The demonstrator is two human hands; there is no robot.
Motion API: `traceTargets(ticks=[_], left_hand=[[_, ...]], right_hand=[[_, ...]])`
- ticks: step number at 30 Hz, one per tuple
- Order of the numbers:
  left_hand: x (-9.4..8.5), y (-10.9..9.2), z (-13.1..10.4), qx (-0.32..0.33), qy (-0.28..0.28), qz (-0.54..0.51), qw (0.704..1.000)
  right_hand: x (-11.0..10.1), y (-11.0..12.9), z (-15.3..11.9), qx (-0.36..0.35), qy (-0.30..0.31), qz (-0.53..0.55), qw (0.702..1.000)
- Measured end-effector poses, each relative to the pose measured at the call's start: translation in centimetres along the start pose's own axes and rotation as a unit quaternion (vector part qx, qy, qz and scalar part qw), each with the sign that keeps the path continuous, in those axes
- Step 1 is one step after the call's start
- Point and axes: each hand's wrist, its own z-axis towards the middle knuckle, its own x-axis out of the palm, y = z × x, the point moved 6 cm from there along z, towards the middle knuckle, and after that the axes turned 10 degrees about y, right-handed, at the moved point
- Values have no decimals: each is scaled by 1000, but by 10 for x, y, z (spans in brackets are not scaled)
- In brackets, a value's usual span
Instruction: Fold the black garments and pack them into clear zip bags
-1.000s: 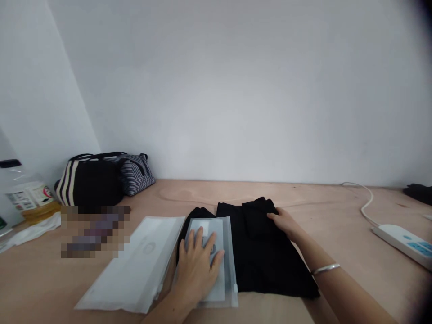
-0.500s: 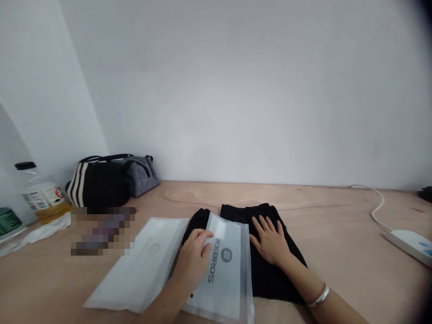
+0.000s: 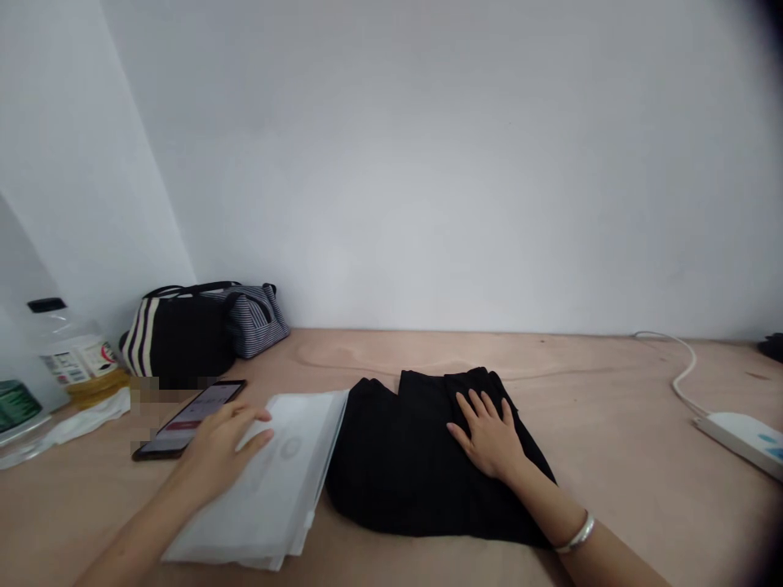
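Note:
A folded black garment [image 3: 404, 465] lies flat on the wooden table [image 3: 612, 456]. My right hand [image 3: 486, 436] rests palm down on its right half, fingers spread. To the left of the garment lies a stack of frosted plastic zip pouches [image 3: 275, 489]. My left hand [image 3: 220, 448] lies on the left part of that stack, fingers loosely spread, holding nothing. A phone [image 3: 187, 416] with a lit screen lies just beyond the left hand's fingers.
A striped black-and-white bag [image 3: 189, 326] stands at the back left against the wall. A bottle of yellow oil [image 3: 70, 355] and a green tin [image 3: 15, 403] stand at the far left. A white power strip [image 3: 743, 432] with its cable lies at the right.
My left hand has carried the pouch off the black garment and laid it on the other pouch at the left. My right hand went from the garment's top edge to lying flat on it.

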Motion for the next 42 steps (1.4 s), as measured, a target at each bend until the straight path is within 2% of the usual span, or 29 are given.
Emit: traceTargets(ticks=[2,4,6,8,11,14,16,19,22,25,27,31,36,39,42], left_hand=[[7,-37,-6,38,4,24,999],[24,-79,-14,89,85,33,992],[43,-102,-22,97,164,50,980],[58,-101,-26,79,214,69,971],[72,-73,-23,63,222,89,969],[75,-46,-17,74,224,86,968],[71,-42,-15,76,233,84,966],[55,-63,-14,80,206,97,970],[44,-112,-17,129,149,88,976],[54,-161,-27,202,149,58,966],[71,-180,-34,211,174,56,960],[93,-187,-42,192,173,57,964],[94,-184,-43,195,172,55,964],[92,-183,-42,200,175,53,963],[92,-183,-42,203,174,49,962]], right_hand=[[-2,1,-1,1,4,-1,1000],[-3,1,-1,1,6,0,1000],[-4,1,-1,0,7,1,1000],[-4,1,-2,0,6,3,1000],[-5,1,-3,-1,3,7,1000],[-7,2,-4,-4,2,12,1000],[-8,2,-4,-4,2,14,1000],[-16,2,-5,6,-17,19,1000],[-31,-7,-8,52,-69,29,996],[-43,-24,-12,123,-93,24,988],[-45,-34,-14,160,-83,20,983],[-39,-49,-13,202,-42,25,978],[-44,-51,-10,223,-33,35,974],[-63,-38,-6,212,-62,39,974],[-81,-8,-2,170,-77,68,980]])
